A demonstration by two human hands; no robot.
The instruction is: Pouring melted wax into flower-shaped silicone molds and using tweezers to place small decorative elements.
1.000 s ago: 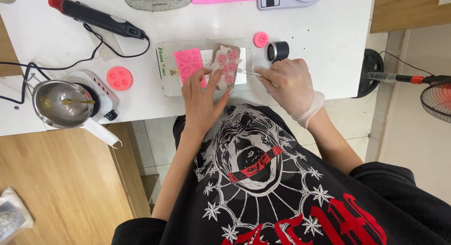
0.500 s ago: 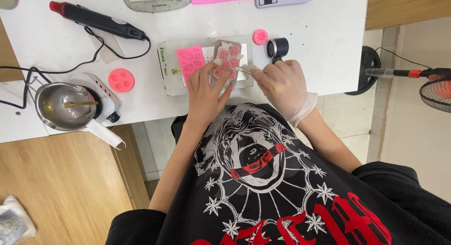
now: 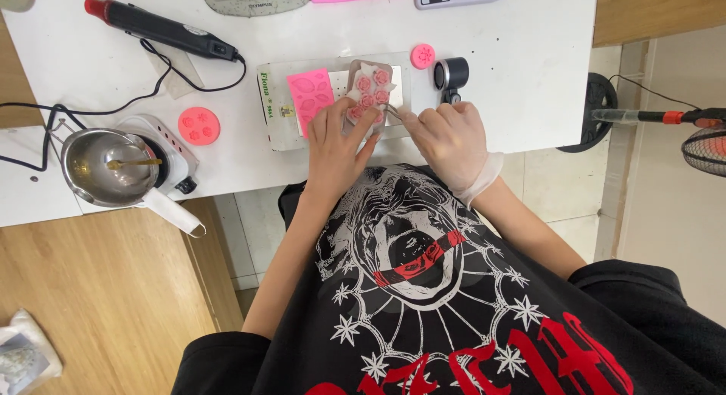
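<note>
My left hand (image 3: 338, 144) is bare and rests on the near edge of a clear mould (image 3: 370, 89) holding several small pink flower shapes. My right hand (image 3: 448, 140), in a thin white glove, pinches a slim metal tool (image 3: 392, 110) whose tip touches the mould. The mould lies on a pale rectangular mat (image 3: 272, 111) on the white table (image 3: 514, 85). A pink rectangular mould (image 3: 311, 94) lies just left of the clear one.
A metal pot (image 3: 98, 166) with a spoon sits on a small white burner (image 3: 162, 149) at left. A round pink mould (image 3: 199, 125), a small pink disc (image 3: 423, 56), a black heat tool (image 3: 155, 28) and a black cylinder (image 3: 451, 74) lie around. A fan (image 3: 703, 149) stands at right.
Both hands have drawn closer together over the clear mould. The right hand's tool tip now touches the mould, and the left hand has slid onto its near edge.
</note>
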